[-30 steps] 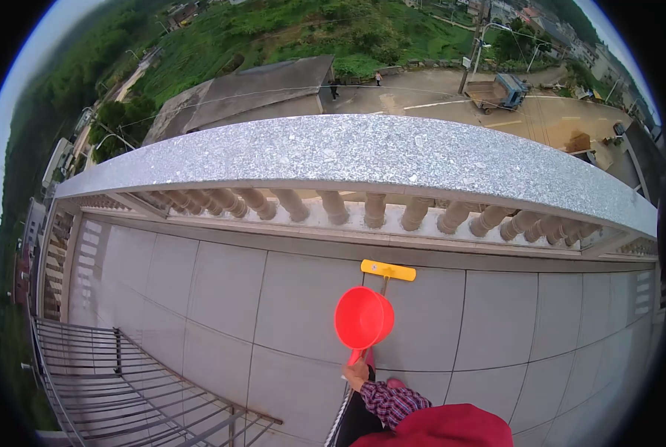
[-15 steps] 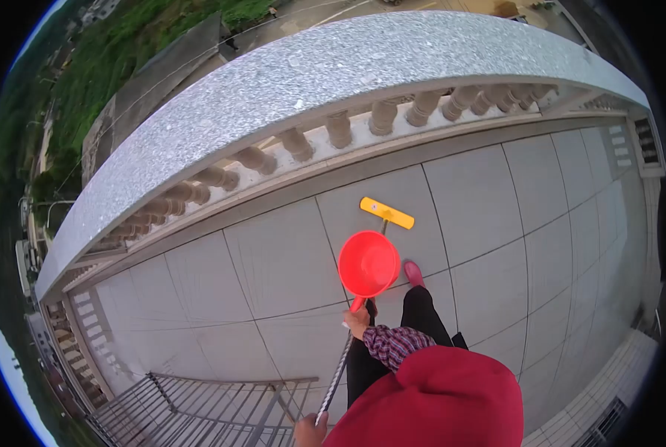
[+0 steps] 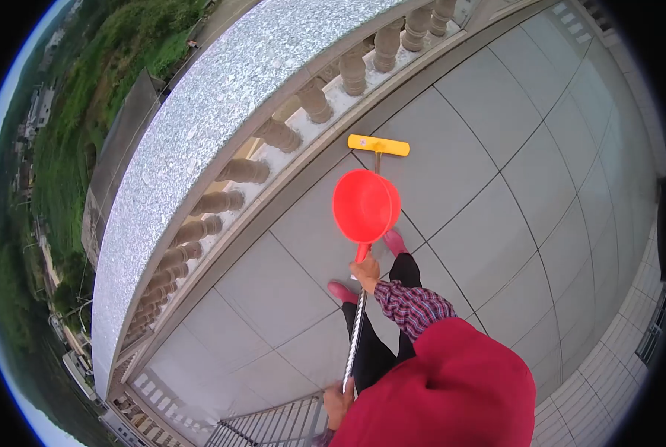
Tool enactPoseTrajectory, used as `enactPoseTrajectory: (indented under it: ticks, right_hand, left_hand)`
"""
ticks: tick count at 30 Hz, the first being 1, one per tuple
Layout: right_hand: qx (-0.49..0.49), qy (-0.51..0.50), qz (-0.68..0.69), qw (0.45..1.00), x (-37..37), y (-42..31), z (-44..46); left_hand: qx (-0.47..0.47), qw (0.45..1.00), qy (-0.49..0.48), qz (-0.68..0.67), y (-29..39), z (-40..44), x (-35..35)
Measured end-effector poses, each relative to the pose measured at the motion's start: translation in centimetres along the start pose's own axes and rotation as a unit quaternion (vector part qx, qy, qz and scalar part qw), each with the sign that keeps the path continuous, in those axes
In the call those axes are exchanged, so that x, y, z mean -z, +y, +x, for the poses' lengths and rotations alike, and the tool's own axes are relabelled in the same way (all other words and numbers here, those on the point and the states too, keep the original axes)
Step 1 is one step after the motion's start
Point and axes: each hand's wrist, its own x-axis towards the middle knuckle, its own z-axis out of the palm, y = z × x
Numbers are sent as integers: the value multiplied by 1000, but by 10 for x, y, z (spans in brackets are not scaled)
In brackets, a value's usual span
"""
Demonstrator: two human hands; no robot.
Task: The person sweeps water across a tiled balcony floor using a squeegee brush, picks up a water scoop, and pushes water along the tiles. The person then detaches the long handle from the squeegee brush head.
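A red plastic dipper points away from me, its round bowl opening facing up. My right hand is closed around the dipper's handle, and the mop's pole passes through or right beside this grip. Lower down, my left hand is wrapped round the silver, twisted-pattern pole. At the far end of the pole, the mop's flat yellow head is on or just above the grey tiles. The dipper's bowl hides part of the pole.
A balustrade with a speckled stone top and several balusters curves along the left. Grey floor tiles spread rightward. A metal rack stands at the lower left. My pink shoes are beside the pole.
The view has turned, so the balustrade now slants steeply at the left. The mop head and dipper sit higher in view, and both shoes show. Both hands keep their grips.
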Motion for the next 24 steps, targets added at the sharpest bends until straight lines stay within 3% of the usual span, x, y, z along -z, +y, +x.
enactPoseTrajectory:
  ticks: [2,5,9,11,13,15,17,19,22,24]
  right_hand:
    - [-37,-40,8,998,11,17,-46]
    - [-99,-64,39,992,19,34,-87]
    - [-90,-59,101,989,45,22,-73]
    - [-83,-50,70,993,61,7,-31]
    - [-104,-19,49,993,66,-8,23]
    - [-83,4,134,987,71,-21,82]
    - [-23,46,117,992,85,-33,146]
    - [24,53,217,974,141,-72,169]
    - [74,52,403,911,168,-69,220]
    - [11,31,487,873,188,-73,217]
  left_hand:
    - [108,994,29,18,-7,-45,10]
    - [139,988,-28,55,-5,-78,39]
    - [127,986,-62,83,35,-71,50]
    - [87,992,-46,81,59,-51,37]
    - [-17,996,24,78,70,-16,13]
    - [-82,991,-4,104,106,32,10]
    - [-98,990,1,104,170,59,12]
    - [-207,975,64,47,209,78,-2]
    - [-239,963,95,79,238,79,-2]
    - [-254,953,136,89,227,77,2]
